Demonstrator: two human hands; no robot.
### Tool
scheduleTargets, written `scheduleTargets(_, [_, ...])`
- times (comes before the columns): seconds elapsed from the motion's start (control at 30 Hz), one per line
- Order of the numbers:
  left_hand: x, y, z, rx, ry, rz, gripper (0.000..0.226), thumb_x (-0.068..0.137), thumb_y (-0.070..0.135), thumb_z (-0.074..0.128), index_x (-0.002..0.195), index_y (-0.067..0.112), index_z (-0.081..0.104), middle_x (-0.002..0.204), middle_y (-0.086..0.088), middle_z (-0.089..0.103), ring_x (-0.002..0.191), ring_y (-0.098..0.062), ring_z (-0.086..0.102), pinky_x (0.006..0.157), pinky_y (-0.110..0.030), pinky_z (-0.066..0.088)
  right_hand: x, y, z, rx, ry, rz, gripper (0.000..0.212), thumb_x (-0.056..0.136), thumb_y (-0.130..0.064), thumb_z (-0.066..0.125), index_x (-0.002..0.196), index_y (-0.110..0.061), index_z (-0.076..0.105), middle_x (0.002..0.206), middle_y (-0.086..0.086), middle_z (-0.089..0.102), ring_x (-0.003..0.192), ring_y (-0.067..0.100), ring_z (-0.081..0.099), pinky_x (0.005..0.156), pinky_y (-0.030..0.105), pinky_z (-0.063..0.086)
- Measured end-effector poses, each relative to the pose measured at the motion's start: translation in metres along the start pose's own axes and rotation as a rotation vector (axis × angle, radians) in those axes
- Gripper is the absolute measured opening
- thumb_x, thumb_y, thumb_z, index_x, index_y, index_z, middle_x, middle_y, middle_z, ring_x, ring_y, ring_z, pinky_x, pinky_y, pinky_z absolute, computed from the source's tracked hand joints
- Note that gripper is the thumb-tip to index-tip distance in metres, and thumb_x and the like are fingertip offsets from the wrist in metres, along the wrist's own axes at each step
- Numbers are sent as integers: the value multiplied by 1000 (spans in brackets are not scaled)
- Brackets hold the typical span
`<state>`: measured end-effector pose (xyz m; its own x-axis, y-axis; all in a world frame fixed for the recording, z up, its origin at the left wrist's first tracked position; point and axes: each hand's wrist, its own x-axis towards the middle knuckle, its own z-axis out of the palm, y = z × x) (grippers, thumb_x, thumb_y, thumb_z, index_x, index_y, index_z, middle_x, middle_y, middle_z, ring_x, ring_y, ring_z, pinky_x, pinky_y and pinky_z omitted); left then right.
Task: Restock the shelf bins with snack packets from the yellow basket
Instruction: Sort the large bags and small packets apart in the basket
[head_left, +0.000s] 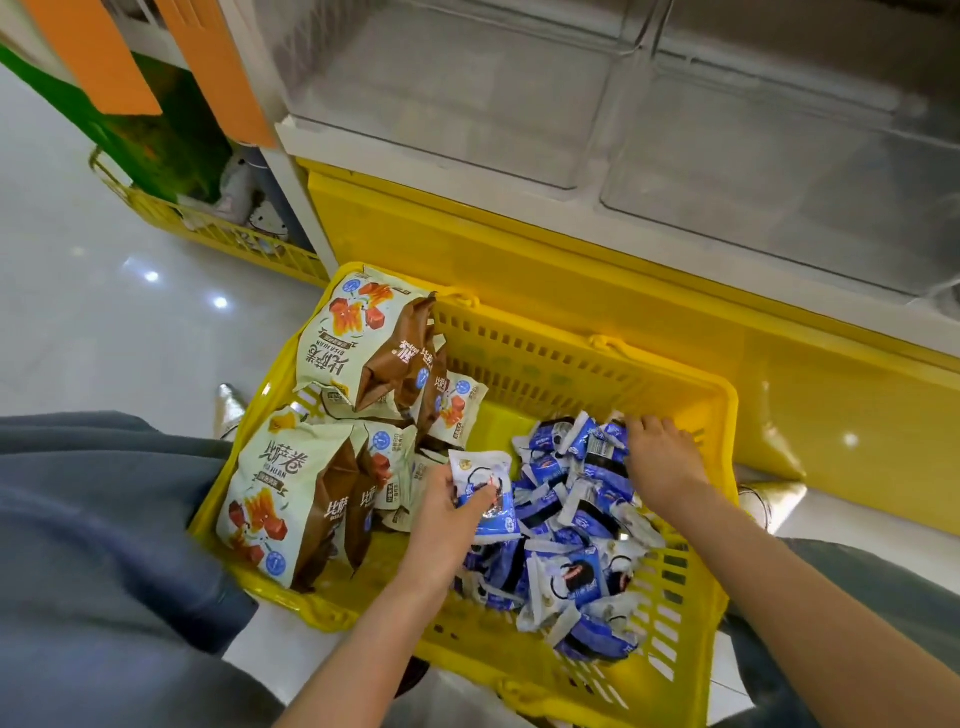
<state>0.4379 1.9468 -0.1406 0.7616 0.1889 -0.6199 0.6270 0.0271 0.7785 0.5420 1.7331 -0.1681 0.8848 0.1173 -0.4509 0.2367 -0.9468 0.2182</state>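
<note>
Snack packets (566, 535), small blue-and-white ones, lie heaped in the right half of the yellow basket (675, 376) on the floor between my knees. My left hand (447, 514) reaches in from below, forearm angled up and to the right, its fingers curled round one blue-and-white packet (488, 501) held just above the heap. My right hand (662, 457) lies palm down at the far right of the pile, fingertips on packets; whether it grips any I cannot tell. Cream-and-brown bags (291, 499) fill the basket's left half. Clear shelf bins (467, 104) stand above.
</note>
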Motion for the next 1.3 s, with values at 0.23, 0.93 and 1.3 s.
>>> scheduleTargets(0.23, [0, -4, 18, 165, -178, 100, 20, 93, 10, 53, 107, 21, 45, 99, 3, 59, 87, -5, 59, 68, -8, 45, -42, -39, -14, 922, -204, -315, 47, 95, -38, 48, 138, -18, 41, 123, -5, 53, 101, 5, 54, 85, 16, 42])
scheduleTargets(0.93, [86, -61, -5, 695, -295, -245, 44, 100, 32, 34, 135, 5, 30, 132, -13, 42, 128, -30, 38, 103, -36, 32, -56, -4, -26, 607, -707, -561, 9, 86, -25, 66, 85, -16, 63, 84, 1, 62, 71, 3, 52, 61, 15, 39])
scheduleTargets(1.3, [96, -75, 0, 743, -258, -329, 43, 102, 26, 27, 139, 4, 34, 144, -18, 37, 132, -30, 35, 107, -33, 28, -26, -4, -44, 540, -577, -394, 32, 82, -24, 69, 110, -30, 56, 93, -23, 60, 80, -7, 54, 65, 15, 40])
